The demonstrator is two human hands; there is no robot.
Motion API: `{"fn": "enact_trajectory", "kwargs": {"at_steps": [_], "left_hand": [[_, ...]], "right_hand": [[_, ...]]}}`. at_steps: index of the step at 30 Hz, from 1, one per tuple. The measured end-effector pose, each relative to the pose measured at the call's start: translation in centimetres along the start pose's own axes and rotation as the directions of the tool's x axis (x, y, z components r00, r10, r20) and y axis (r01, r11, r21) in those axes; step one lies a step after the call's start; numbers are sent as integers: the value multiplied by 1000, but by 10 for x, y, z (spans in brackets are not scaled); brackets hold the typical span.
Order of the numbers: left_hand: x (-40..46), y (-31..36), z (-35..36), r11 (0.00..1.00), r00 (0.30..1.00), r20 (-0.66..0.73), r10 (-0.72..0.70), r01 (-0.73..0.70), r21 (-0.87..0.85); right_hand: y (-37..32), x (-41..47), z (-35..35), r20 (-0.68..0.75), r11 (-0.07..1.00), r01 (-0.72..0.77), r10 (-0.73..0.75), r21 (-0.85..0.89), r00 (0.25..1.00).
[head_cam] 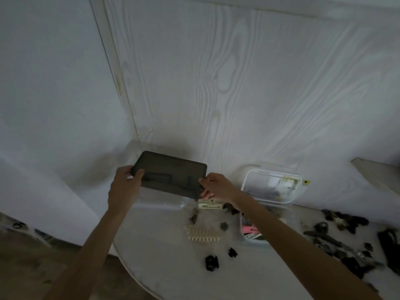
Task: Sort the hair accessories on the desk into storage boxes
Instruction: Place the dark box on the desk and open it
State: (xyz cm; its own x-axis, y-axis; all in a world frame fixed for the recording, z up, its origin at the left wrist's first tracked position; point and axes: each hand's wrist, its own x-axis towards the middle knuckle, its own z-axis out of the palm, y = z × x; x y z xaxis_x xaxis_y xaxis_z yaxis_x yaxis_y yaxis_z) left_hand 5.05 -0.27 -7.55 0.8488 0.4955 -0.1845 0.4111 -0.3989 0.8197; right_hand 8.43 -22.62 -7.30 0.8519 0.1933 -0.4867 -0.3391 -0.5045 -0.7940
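Both my hands hold a dark translucent box lid point(170, 174) tilted above a clear storage box point(173, 205) at the back of the white desk point(164, 263). My left hand point(124, 187) grips the lid's left end, my right hand point(214, 187) its right end. A second clear box point(271, 186) leans against the wall to the right. A third clear box point(251, 233) with pink items lies under my right forearm. Small black hair clips point(211, 263) and a row of beige clips point(203, 234) lie on the desk. A heap of dark hair accessories point(346, 241) covers the right side.
A white wood-grain panel point(238, 83) rises behind the desk. The rounded front-left desk edge point(127, 271) drops to a brown floor point(32, 267). A pale shelf corner point(376, 178) juts in at the right.
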Motion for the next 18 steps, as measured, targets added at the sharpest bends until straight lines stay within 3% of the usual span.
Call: {"fn": "enact_trajectory", "kwargs": {"at_steps": [4,8,12,15,18], "left_hand": [[-14,11,14,994,993,63,102,-99,-54],[-30,11,50,981,977,132,166,-150,-125],[-51,3,85,951,972,88,216,-189,-247],[-64,-6,102,910,957,40,286,-259,-325],[-83,-21,109,873,929,9,369,-344,-347]], "right_hand": [[19,-28,-43,-14,989,-25,28,148,1000],[53,-48,-70,-98,966,71,-48,247,994],[94,-51,-75,-256,964,202,-153,175,954],[119,-55,-71,-388,945,320,-273,60,880],[137,-65,-66,-493,902,423,-327,92,806]]}}
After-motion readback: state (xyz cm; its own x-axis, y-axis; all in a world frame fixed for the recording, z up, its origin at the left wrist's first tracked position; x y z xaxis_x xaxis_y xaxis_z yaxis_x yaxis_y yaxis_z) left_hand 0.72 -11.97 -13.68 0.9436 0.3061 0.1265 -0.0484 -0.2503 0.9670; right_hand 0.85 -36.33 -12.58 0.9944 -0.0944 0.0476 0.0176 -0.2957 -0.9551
